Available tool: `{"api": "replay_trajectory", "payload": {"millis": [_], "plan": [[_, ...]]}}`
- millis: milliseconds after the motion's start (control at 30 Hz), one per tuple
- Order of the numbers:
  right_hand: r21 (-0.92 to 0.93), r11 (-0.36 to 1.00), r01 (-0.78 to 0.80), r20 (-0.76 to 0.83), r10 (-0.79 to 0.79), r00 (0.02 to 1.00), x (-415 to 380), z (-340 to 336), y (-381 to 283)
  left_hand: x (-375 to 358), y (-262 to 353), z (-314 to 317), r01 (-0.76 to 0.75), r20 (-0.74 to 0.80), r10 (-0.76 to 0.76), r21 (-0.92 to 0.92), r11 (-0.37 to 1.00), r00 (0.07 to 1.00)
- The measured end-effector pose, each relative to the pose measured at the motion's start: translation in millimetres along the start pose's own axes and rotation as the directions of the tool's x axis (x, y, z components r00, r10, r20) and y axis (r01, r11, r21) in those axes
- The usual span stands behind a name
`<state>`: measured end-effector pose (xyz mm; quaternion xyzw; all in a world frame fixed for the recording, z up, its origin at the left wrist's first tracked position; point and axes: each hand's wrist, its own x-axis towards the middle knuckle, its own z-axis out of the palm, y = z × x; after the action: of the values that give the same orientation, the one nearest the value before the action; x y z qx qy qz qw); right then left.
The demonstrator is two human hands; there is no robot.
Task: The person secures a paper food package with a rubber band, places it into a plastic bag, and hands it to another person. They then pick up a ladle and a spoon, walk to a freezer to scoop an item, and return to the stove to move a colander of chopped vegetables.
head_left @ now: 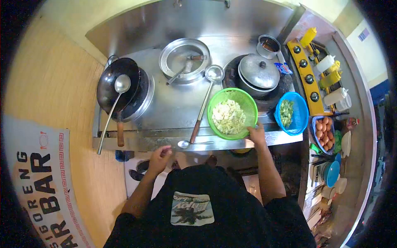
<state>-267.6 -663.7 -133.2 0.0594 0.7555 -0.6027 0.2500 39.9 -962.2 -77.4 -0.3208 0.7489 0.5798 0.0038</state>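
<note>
Steel cooktop (173,111): right hand (257,134) pinches green colander (231,113) rim at counter edge; tipping risk. Left hand (159,159) loosely curled, empty.

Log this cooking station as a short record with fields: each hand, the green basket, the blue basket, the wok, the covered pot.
right hand: grips the near rim of the green basket
left hand: below the counter edge, holding nothing visible
green basket: on the steel counter, holds pale shredded food
blue basket: right of the green one, holds chopped greens
wok: on the left burner, a ladle resting in it
covered pot: on the right burner, lid on
egg tray: far right, brown eggs
</note>
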Motion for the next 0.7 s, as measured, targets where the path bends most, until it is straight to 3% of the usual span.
{"api": "replay_trajectory", "payload": {"millis": [67,133,167,233,300,367,400,467,500,567,633,700], "plan": [[-0.104,0.994,0.024,-0.060,-0.030,0.998,-4.1,-4.6,-6.3,25.4,-21.9,-6.8,-0.185,-0.136,0.212,0.184,0.965,0.968],[-0.358,0.905,0.230,-0.157,-0.301,0.941,-22.1,-4.1,-25.8,80.8,-37.9,9.7,-0.254,-0.115,0.297,0.286,0.924,0.948],[-0.364,0.901,0.238,-0.154,-0.310,0.938,-24.9,-0.9,-27.4,102.6,-14.3,16.9,-0.249,-0.014,0.274,0.374,0.893,0.962],[-0.565,0.718,0.407,-0.090,-0.544,0.834,-36.6,3.7,-28.2,135.1,3.9,42.2,-0.247,0.124,0.213,0.515,0.821,0.969],[-0.508,0.753,0.418,-0.041,-0.506,0.861,-71.8,16.9,-50.9,151.9,7.2,63.9,-0.259,0.164,0.201,0.558,0.788,0.966],[-0.476,0.713,0.516,-0.013,-0.592,0.806,-100.9,27.7,-56.6,148.5,23.6,73.2,-0.165,0.336,-0.038,0.554,0.816,0.941],[-0.496,0.767,0.407,-0.039,-0.488,0.872,-123.6,33.0,-68.8,151.8,17.4,77.4,-0.178,0.345,-0.027,0.549,0.817,0.938],[-0.470,0.786,0.401,-0.079,-0.490,0.868,-146.2,36.9,-52.4,158.7,-2.9,91.4,-0.131,0.196,0.051,0.423,0.896,0.979],[-0.436,0.804,0.405,-0.105,-0.492,0.864,-155.7,37.7,-46.0,157.6,-2.7,93.1,-0.143,0.204,0.060,0.419,0.897,0.977],[-0.400,0.843,0.360,-0.101,-0.431,0.897,-179.1,40.3,-47.8,155.8,-0.8,90.9,-0.208,0.037,0.207,0.296,0.932,0.978],[-0.270,0.909,0.317,-0.084,-0.350,0.933,-195.1,43.0,-43.3,139.1,16.6,71.9,-0.247,0.091,0.230,0.323,0.914,0.969],[-0.229,0.913,0.337,-0.095,-0.365,0.926,-188.0,49.7,-30.9,126.7,33.2,57.0,-0.300,0.111,0.279,0.343,0.890,0.954]]}}
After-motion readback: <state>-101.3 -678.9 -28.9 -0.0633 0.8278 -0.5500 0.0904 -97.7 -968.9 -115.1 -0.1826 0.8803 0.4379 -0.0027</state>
